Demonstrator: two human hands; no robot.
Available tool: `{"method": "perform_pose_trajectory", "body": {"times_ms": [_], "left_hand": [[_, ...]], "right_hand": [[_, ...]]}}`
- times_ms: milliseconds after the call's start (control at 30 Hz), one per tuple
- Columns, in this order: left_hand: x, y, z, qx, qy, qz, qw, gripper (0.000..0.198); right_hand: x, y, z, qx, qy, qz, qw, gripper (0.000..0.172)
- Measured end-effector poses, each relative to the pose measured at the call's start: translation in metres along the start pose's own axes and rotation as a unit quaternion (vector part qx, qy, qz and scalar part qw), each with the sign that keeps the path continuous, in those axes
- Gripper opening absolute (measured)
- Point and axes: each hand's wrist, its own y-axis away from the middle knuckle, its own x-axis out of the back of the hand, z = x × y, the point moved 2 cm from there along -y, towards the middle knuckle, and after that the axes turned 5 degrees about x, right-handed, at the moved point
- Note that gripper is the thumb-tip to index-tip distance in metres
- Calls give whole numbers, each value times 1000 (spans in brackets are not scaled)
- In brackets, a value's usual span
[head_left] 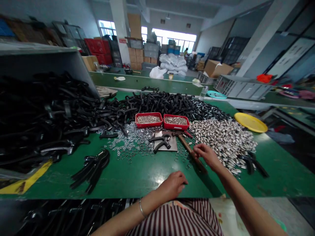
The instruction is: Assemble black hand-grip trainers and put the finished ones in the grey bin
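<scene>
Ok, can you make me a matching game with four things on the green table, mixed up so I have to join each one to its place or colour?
Things:
1. Hammer
2. Tubs
3. Metal plate
4. Yellow dish

Places and colours:
A. At the right edge of the table
B. Under a black part
C. By the right hand
D. Red

Right pairs: 1-C, 2-D, 3-B, 4-A

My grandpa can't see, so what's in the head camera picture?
A person's right hand is by a hammer, the left hand near the edge of a green table. Many black parts, rings and silver cylinders lie there.
</scene>
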Motion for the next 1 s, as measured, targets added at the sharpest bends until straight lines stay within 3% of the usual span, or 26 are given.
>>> {"method": "perform_pose_trajectory", "body": {"times_ms": [67, 167, 333, 400, 467, 567, 667, 800, 1000], "left_hand": [[1, -1, 2, 9, -2, 2, 1000, 23], [-2, -5, 2, 26, -6, 7, 1000, 23], [-7, -10, -1, 21, -17, -21, 999, 20], [11, -14, -1, 16, -33, -4, 999, 19], [44, -21, -4, 41, -80, 85, 992, 24], [106, -39, -18, 112, -173, 212, 955, 45], [146, -64, -39, 169, -238, 195, 937, 72], [154, -87, -60, 183, -266, 134, 937, 60], [146, -89, -65, 180, -269, 150, 934, 48]], "right_hand": [[-23, 15, -3, 1, -120, -28, 992, 32], [-46, 25, -7, 0, -202, -31, 979, 33], [-56, -20, -17, 44, -231, -37, 971, 34], [-59, -49, -21, 72, -209, -35, 975, 35], [-64, -77, -23, 90, -192, -27, 977, 36], [-72, -109, -21, 100, -176, -15, 979, 34], [-77, -129, -14, 101, -152, -6, 983, 30], [-79, -138, -2, 93, -118, -5, 989, 28], [-81, -141, 3, 91, -82, -18, 992, 25]]}}
